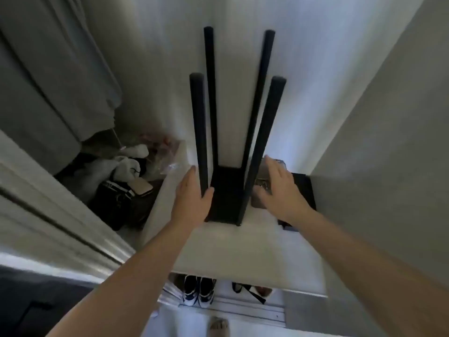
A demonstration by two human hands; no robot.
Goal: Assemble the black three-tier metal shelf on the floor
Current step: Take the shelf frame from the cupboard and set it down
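The black metal shelf frame (226,195) stands upright on a white surface (233,249), its flat bottom tier carrying four tall black posts. My left hand (192,203) holds the near-left post (200,132) low down, the post passing between thumb and straight fingers. My right hand (279,188) hovers open with spread fingers just right of the near-right post (264,132), not touching it. Beneath that hand lies a small greyish item (262,178), too blurred to identify. A flat black panel (305,190) lies to its right against the wall.
Walls close in behind and on the right. On the left hang grey clothes (56,76) above a pile of bags and laundry (121,188). Below the white surface's front edge sit sneakers (198,291), and my bare foot (218,327) is on the floor.
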